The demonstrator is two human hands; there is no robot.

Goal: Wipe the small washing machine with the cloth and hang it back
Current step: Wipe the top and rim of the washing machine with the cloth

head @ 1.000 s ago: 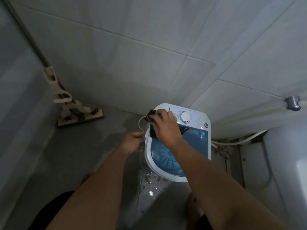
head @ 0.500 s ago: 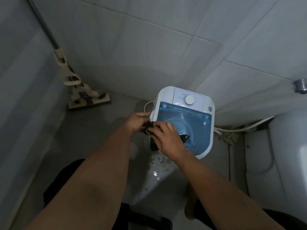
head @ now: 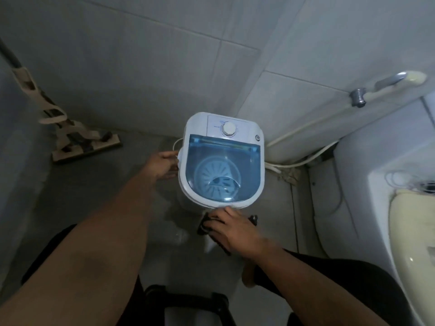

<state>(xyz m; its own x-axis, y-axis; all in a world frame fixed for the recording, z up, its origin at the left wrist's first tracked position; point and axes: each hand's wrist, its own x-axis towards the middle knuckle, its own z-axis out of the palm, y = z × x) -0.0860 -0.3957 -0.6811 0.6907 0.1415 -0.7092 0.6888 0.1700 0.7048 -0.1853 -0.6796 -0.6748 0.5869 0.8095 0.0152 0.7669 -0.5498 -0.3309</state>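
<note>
The small white washing machine (head: 223,161) stands on the floor by the tiled wall, with a clear blue lid and a round dial at its back. My right hand (head: 233,229) presses a dark cloth (head: 204,225) against the machine's near front side, just below the lid rim. Most of the cloth is hidden under the hand. My left hand (head: 162,164) rests against the machine's left side, fingers curled on its edge.
A flat mop (head: 77,142) leans in the left corner. A white hose (head: 303,158) runs along the floor behind the machine. A toilet (head: 412,231) fills the right side. A metal tap (head: 359,96) sticks out of the wall. The floor looks wet.
My right hand with the cloth has slid from the lid's back left down to the machine's front side. The left hand stays on the left side. The view has pulled back.
</note>
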